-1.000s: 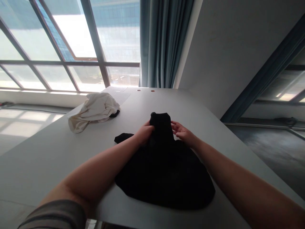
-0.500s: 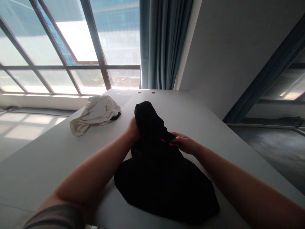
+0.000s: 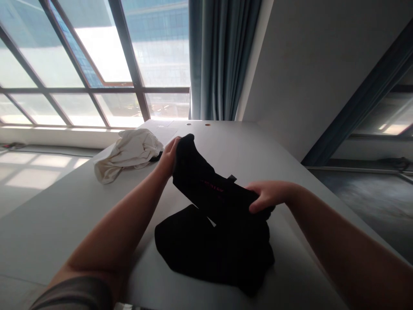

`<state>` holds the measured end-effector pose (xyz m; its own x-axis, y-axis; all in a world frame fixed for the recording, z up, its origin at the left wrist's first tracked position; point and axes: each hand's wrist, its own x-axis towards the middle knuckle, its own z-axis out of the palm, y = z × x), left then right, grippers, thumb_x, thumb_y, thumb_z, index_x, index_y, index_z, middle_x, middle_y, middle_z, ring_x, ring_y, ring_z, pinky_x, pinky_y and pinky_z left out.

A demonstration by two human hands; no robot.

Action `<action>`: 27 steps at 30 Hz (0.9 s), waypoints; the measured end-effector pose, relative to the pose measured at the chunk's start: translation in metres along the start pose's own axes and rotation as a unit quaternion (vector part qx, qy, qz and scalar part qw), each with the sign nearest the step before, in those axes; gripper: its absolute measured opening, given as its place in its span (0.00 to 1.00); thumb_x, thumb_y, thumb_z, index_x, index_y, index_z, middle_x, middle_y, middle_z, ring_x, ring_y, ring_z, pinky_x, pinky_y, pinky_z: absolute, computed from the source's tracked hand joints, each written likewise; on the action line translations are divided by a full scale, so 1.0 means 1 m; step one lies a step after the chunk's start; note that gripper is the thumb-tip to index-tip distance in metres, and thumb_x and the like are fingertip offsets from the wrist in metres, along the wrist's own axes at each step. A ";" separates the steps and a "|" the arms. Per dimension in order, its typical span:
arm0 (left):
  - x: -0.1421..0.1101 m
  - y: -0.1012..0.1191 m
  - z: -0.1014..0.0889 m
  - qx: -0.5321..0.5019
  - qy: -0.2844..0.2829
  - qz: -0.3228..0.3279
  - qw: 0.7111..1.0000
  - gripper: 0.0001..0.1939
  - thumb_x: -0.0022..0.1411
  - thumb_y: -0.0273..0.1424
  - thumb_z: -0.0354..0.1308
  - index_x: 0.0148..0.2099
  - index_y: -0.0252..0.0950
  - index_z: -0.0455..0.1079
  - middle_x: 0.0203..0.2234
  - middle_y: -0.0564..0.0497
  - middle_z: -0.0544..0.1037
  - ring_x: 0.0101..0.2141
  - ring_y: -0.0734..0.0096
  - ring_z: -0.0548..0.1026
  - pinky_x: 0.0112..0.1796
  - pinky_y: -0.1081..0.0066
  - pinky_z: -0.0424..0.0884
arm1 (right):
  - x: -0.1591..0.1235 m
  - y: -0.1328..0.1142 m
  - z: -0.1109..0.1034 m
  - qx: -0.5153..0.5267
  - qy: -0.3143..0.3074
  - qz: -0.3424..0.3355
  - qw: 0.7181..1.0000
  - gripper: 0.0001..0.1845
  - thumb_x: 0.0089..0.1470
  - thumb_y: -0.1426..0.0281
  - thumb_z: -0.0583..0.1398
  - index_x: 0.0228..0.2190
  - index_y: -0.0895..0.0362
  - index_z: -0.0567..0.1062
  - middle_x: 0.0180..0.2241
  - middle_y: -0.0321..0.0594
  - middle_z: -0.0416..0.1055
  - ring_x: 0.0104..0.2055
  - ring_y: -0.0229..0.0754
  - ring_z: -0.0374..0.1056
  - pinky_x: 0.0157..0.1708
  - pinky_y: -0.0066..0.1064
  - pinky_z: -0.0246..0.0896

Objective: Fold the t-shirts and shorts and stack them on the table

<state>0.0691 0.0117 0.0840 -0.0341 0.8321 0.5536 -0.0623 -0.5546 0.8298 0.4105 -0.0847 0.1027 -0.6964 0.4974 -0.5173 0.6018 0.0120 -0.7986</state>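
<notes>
In the head view, the black garment (image 3: 196, 241) is at the middle of the white bench (image 3: 258, 146), its lower part lying on the top and its upper band raised between the hands. The left hand (image 3: 170, 155) grips the band's far left end; the right hand (image 3: 271, 196) clasps its right end. Left of them lies a crumpled cream cloth (image 3: 132, 150)

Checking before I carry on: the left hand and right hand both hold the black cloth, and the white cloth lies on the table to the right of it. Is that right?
One slip: the white cloth lies to the left of the black cloth, as the head view shows. The left hand, right hand and table are as you say.
</notes>
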 end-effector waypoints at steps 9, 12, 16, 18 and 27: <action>-0.003 -0.022 -0.019 0.132 -0.053 0.027 0.990 0.26 0.69 0.57 0.52 0.37 0.39 0.69 0.26 0.54 0.70 0.30 0.67 0.71 0.35 0.67 0.69 | -0.022 -0.003 -0.025 -0.246 0.252 0.086 0.932 0.18 0.52 0.54 0.65 0.38 0.54 0.82 0.36 0.43 0.81 0.36 0.50 0.76 0.33 0.34 0.66; -0.005 -0.029 -0.025 0.169 -0.066 0.005 0.983 0.25 0.66 0.57 0.54 0.36 0.39 0.66 0.24 0.55 0.67 0.27 0.69 0.66 0.31 0.68 0.64 | -0.026 0.010 -0.038 -0.244 0.305 0.123 0.912 0.21 0.51 0.51 0.65 0.37 0.54 0.82 0.32 0.44 0.80 0.31 0.48 0.74 0.29 0.34 0.63; -0.003 -0.044 -0.035 0.211 -0.070 -0.049 0.974 0.22 0.64 0.54 0.57 0.38 0.39 0.67 0.25 0.55 0.69 0.28 0.67 0.68 0.32 0.68 0.65 | -0.041 0.027 -0.055 -0.235 0.301 0.122 0.916 0.22 0.47 0.47 0.66 0.31 0.54 0.82 0.29 0.42 0.79 0.30 0.47 0.73 0.28 0.33 0.60; -0.001 -0.053 -0.038 0.269 -0.036 -0.094 0.958 0.21 0.62 0.52 0.61 0.42 0.39 0.68 0.27 0.54 0.72 0.30 0.64 0.71 0.35 0.67 0.67 | -0.044 0.036 -0.064 -0.239 0.353 0.130 0.895 0.24 0.50 0.46 0.63 0.30 0.54 0.81 0.28 0.41 0.77 0.31 0.46 0.72 0.29 0.33 0.60; -0.008 -0.040 -0.017 0.459 -0.084 0.066 0.882 0.09 0.67 0.36 0.58 0.47 0.39 0.72 0.46 0.43 0.77 0.48 0.54 0.74 0.55 0.55 0.67 | 0.017 0.077 -0.051 -0.429 0.624 0.113 0.643 0.23 0.57 0.61 0.61 0.52 0.56 0.78 0.54 0.59 0.68 0.54 0.63 0.65 0.51 0.51 0.64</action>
<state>0.0552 0.0271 0.0454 0.1720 0.7896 0.5891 0.7672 -0.4825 0.4227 0.4650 -0.0316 0.0483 -0.0198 0.8731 0.4872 0.9997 0.0254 -0.0049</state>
